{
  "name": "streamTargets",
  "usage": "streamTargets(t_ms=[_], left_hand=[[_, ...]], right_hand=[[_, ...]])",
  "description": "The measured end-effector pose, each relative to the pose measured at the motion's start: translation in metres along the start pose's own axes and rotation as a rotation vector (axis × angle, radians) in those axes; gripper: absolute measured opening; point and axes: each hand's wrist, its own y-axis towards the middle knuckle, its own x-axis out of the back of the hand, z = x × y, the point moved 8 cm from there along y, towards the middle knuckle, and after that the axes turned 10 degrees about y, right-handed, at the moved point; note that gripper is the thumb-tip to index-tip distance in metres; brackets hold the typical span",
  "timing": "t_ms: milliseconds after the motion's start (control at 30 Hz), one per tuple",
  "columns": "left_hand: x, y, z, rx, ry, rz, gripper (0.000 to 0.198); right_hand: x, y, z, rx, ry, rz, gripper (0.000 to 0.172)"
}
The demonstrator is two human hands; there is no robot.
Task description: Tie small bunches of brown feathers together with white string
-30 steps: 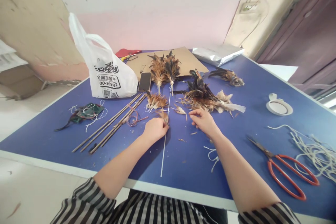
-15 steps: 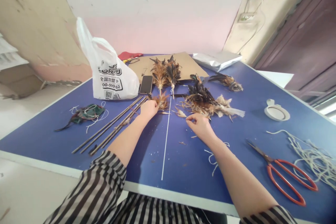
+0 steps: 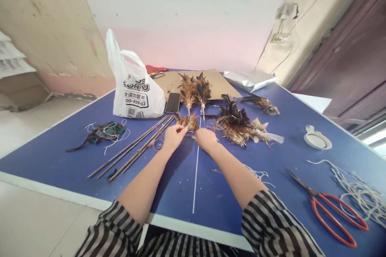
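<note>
My left hand [image 3: 174, 139] is closed in a pinch on the base of a small bunch of brown feathers [image 3: 190, 122], whose tips fan out away from me. Just right of it, my right hand [image 3: 206, 139] has its fingers curled shut; whatever they grip is hidden. Behind the hands, two tied feather bundles, one brown [image 3: 188, 92] and one darker [image 3: 203, 90], lie with their stems toward me. A loose pile of black and tan feathers [image 3: 237, 124] spreads to the right of my right hand. Several thin sticks [image 3: 129, 148] lie left of my left hand.
Red-handled scissors [image 3: 313, 194], white string [image 3: 358, 188] and a tape roll [image 3: 318, 139] lie on the right. On the left are a white plastic bag [image 3: 135, 92], a phone [image 3: 173, 103] and a dark green tangle [image 3: 110, 131]. Cardboard [image 3: 224, 88] and a silver packet [image 3: 250, 80] lie behind.
My right hand has moved left, from beside the loose feather pile to close by my left hand, and its fingers are more curled. My left hand still pinches the brown feathers.
</note>
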Motion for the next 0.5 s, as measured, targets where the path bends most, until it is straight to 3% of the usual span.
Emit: streamTargets(t_ms=[133, 200, 333, 500], left_hand=[[-0.046, -0.022, 0.005, 0.156, -0.240, 0.359, 0.024], [-0.065, -0.035, 0.001, 0.211, -0.353, 0.494, 0.021], [-0.086, -0.052, -0.020, 0.311, -0.613, 0.623, 0.020], [-0.100, -0.060, -0.045, 0.430, -0.897, 0.610, 0.026]], right_hand=[[0.005, -0.012, -0.027, -0.023, 0.081, -0.096, 0.023], [0.011, -0.025, -0.047, -0.020, 0.413, -0.193, 0.023], [0.003, -0.049, -0.083, -0.133, 1.008, -0.199, 0.030], [-0.002, -0.064, -0.087, -0.153, 1.201, -0.177, 0.031]])
